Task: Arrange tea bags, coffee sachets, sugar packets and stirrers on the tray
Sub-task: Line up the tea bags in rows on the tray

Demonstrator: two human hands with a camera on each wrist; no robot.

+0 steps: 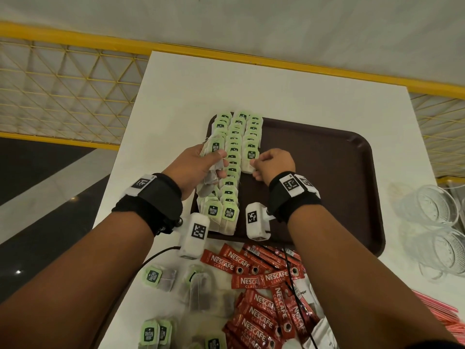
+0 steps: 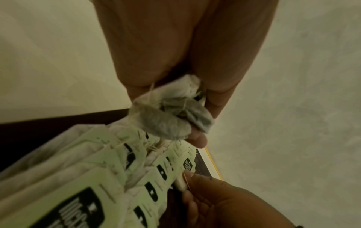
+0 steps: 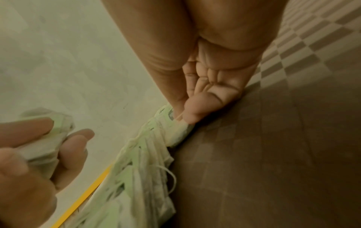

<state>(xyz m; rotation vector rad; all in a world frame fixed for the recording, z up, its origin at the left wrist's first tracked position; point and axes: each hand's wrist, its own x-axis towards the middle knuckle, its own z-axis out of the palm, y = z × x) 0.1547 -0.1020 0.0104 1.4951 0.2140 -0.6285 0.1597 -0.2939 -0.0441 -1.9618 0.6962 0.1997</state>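
The left hand [image 1: 198,167] is curled round a bunch of tea bags [image 1: 214,157], thumb across the top green tag, several grey pouches hanging below the fingers; the left wrist view shows the same bunch [image 2: 166,117] squeezed between palm and fingers. The right hand [image 1: 273,165], just right of it at frame centre, pinches the near end of one tea bag [image 1: 250,157] between thumb and forefinger, its other fingers curled in. That bag is the nearest one in the short right row. The right wrist view shows the pinch on the bag's edge [image 3: 175,123], with a thread running between the fingertips [image 3: 190,114].

Both hands are over the left part of a dark brown tray [image 1: 339,172], which lies in the middle of a white surface [image 1: 276,91]. Three rows of overlapped tea bags [image 1: 232,157] run from the tray's far left corner toward the near edge; the left and middle rows reach the near edge, the right row stops at the right hand. The rest of the tray is bare.

At the lower edge of the frame, loose tea bags [image 1: 161,275] lie on the surface at left, a heap of red coffee sachets [image 1: 264,293] at centre with white packets [image 1: 322,328] beside it. Pink stirrers [image 1: 437,311] lie at lower right, and clear glasses [image 1: 437,222] stand at the right edge.
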